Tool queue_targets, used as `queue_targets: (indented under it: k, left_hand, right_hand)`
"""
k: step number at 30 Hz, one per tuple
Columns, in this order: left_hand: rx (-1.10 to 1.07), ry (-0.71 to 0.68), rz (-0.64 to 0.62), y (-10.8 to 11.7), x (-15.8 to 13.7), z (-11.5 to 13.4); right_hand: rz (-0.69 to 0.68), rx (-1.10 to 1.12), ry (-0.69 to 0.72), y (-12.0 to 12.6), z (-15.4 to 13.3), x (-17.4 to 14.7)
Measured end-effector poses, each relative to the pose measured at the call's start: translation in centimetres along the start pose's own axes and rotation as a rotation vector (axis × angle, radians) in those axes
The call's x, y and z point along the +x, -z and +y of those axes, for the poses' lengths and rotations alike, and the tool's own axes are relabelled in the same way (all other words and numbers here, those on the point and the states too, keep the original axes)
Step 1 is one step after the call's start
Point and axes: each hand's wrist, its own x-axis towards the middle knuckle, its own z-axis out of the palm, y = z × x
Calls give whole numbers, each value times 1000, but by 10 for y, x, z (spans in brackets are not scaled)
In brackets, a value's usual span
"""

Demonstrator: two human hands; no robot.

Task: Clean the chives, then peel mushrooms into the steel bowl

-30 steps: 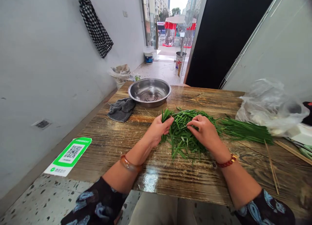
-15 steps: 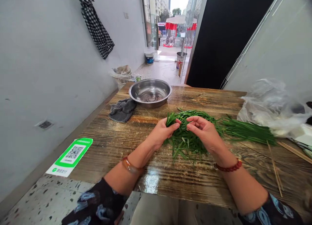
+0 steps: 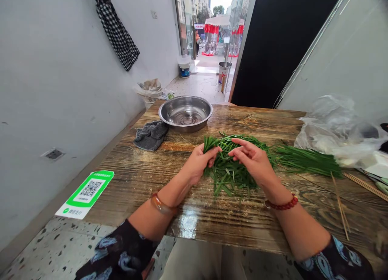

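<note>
Cut green chives [image 3: 209, 143] stick up out of my left hand [image 3: 200, 162], whose thumb and fingers are closed on them. Just to the right, my right hand [image 3: 251, 158] hovers above the pile with its index finger and thumb apart. I make out nothing in it, though its inner fingers are partly hidden. Under and between both hands lies a loose pile of chives [image 3: 232, 179] on the wooden table [image 3: 212, 219]. A longer, straighter bundle of chives [image 3: 307, 160] lies to the right of the pile.
A steel basin [image 3: 185, 115] stands at the table's far side, a grey cloth [image 3: 150, 135] against it. Thin wooden sticks [image 3: 340, 207] lie at right, near a clear plastic bag [image 3: 330, 130]. A green QR card [image 3: 87, 193] is at the left edge.
My right hand's index finger has lifted and spread away from the thumb. My left hand has shifted slightly left, still holding the chives. The view has tilted a little.
</note>
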Motion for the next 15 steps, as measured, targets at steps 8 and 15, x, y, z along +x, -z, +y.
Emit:
queue_targets:
  k: [8, 15]
  left_hand:
    - [-95, -50, 76, 8, 5, 7]
    - [-153, 5, 58, 6, 2, 8]
  right_hand:
    - [-35, -730, 441, 16, 11, 6]
    - [-13, -894, 504, 9, 10, 4]
